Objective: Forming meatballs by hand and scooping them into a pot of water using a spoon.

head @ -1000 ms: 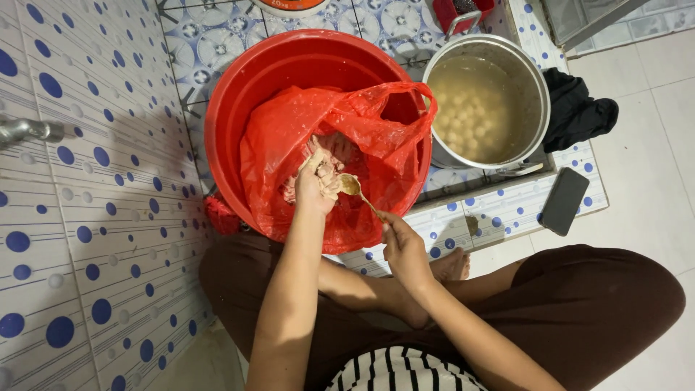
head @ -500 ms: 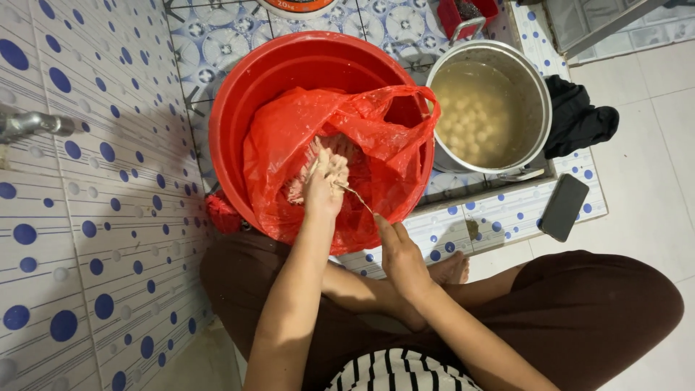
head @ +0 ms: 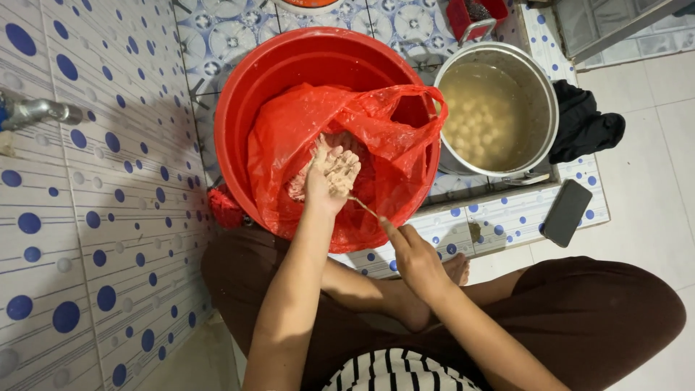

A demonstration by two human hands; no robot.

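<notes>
Paste (head: 340, 170) coats the left hand (head: 329, 177), fingers spread (one red bag (head: 289, 137)); right hand (head: 413, 253) pinches one spoon (head: 364, 208).

Home wash area, floor-level food prep. Blue-dotted wall tiles (head: 87, 239), tap (head: 36, 112), red basin (head: 304, 80), steel pot (head: 499, 108) on tiled floor (head: 651, 188).

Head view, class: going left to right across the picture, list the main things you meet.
Metal tap → red tub → left hand → right hand → steel pot of pale balls → black cloth.
</notes>
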